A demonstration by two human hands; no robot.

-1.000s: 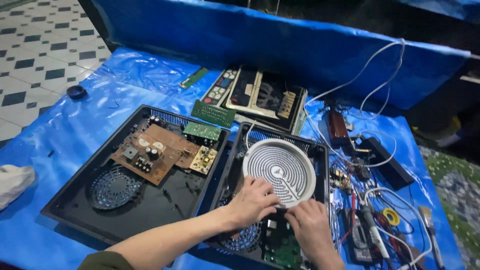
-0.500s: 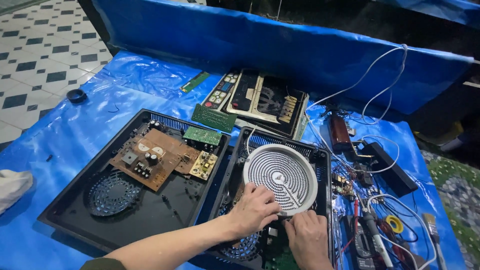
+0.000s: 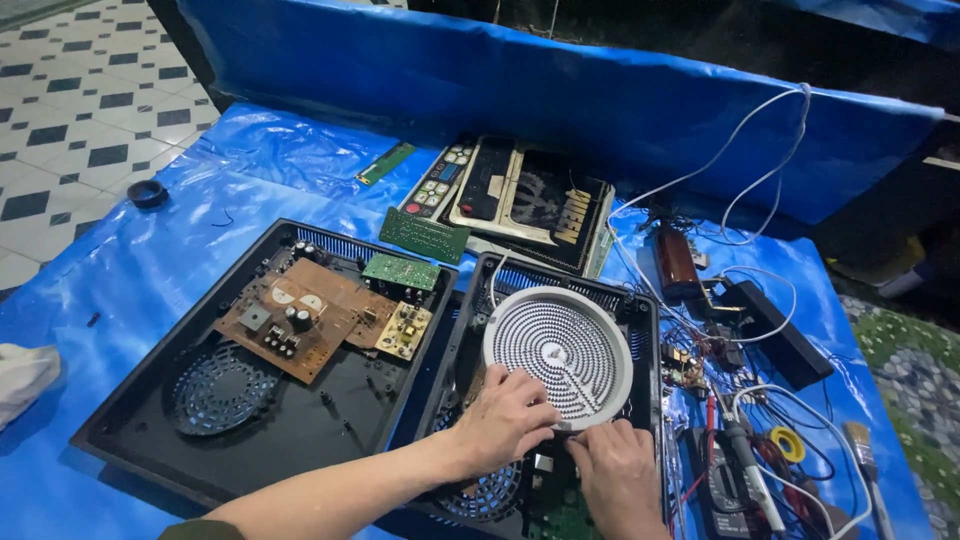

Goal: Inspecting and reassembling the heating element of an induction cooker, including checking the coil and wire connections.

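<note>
Both hands work the near rim of the round radiant heating element (image 3: 558,355) seated in the right black cooktop housing (image 3: 640,310): left hand (image 3: 500,420) fingers curled on its edge, right hand (image 3: 615,470) pinching below, probably at a terminal; freeing it needs a careful lift.

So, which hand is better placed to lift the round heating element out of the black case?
Probably the left hand: its fingers already lie on the near rim of the round heating element. The right hand sits lower, at the element's edge, over the black case.
</note>
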